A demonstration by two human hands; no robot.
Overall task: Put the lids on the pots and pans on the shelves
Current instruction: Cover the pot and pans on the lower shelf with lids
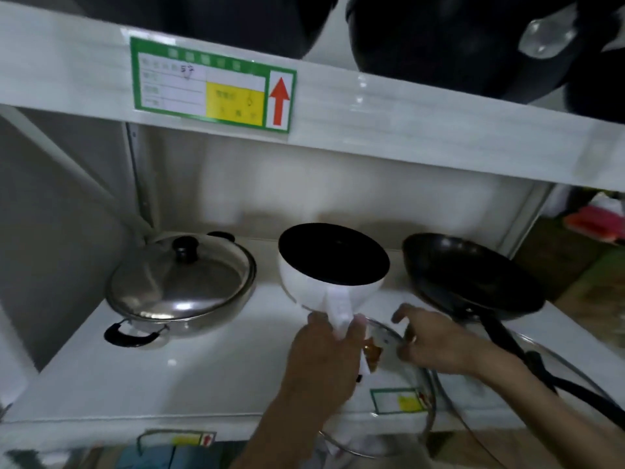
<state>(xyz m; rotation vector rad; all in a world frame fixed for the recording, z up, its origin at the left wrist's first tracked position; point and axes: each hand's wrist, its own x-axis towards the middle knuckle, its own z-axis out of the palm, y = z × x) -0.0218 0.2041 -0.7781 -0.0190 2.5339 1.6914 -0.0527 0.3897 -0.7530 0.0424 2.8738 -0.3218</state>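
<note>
From the head camera, we're looking into a white shelf [101, 377] with three pieces of cookware lined up across it. Far left sits a steel pot [179, 292] and its steel lid [176, 275] is already on, black knob up, a black side handle pointing toward the near edge. In the middle, a white saucepan [331, 282] with a dark inside tips toward the camera, no lid on it. The left hand [324, 353] is clenched around the white handle [340, 309] of that saucepan, fingers wrapped tight. To the right, a black frying pan [470, 275] rests tilted and uncovered, its long black handle running toward the near right corner.

The right hand [436, 340] is down on a glass lid [406, 394] lying just near of the saucepan, at the front edge of the shelf. The fingers curl over the brown knob area, but motion blur means I cannot tell whether that grip has closed on it. A second glass lid [554, 374] lies under the frying pan's handle, near right.

Above, the upper shelf edge [406, 130] carries a green-bordered label [213, 84] with a red arrow pointing up, and dark pots [456, 42] sit on top.
</note>
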